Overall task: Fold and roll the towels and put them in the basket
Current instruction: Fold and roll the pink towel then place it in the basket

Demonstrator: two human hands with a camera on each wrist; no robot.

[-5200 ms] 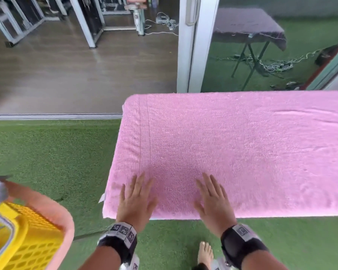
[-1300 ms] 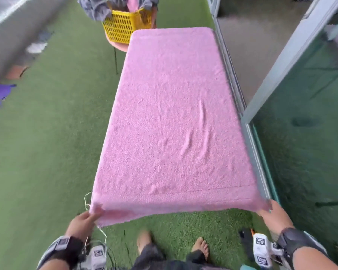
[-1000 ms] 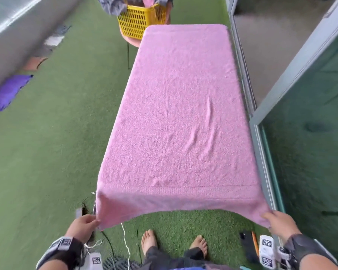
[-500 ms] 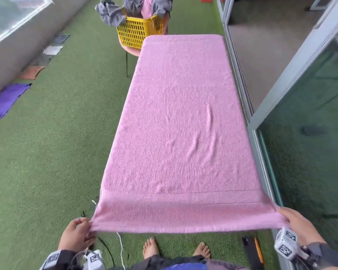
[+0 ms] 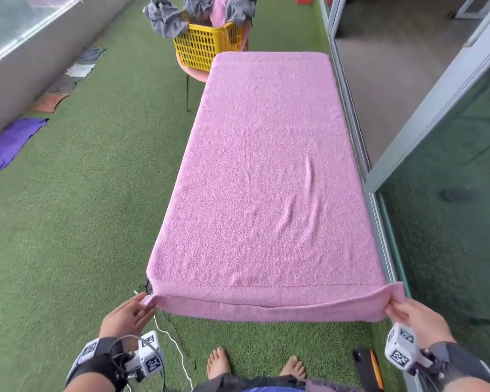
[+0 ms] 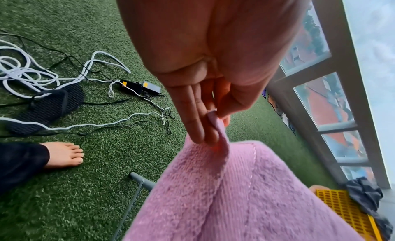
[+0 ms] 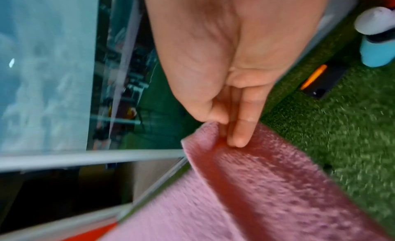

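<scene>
A large pink towel [image 5: 266, 171] lies spread lengthwise over a narrow table, its near end hanging over the table's front edge. My left hand [image 5: 130, 315] pinches the near left corner of the towel [image 6: 215, 124] between thumb and fingers. My right hand [image 5: 413, 318] pinches the near right corner of the towel [image 7: 205, 134] the same way. The near edge is pulled taut between both hands. A yellow basket [image 5: 207, 48] with grey cloths [image 5: 167, 18] draped over its rim stands on a pink chair beyond the table's far left corner.
Green artificial grass [image 5: 82, 193] covers the floor. White and black cables [image 6: 42, 75] and a dark sandal [image 6: 40, 107] lie by my bare feet [image 5: 218, 363]. A glass sliding door frame [image 5: 359, 154] runs along the right. Cloths [image 5: 9, 142] lie by the left wall.
I moved from the table's long side to its short end. Both hands took the towel's near corners, lifted and stretched the edge; it has now dropped lower over the table's front edge.
</scene>
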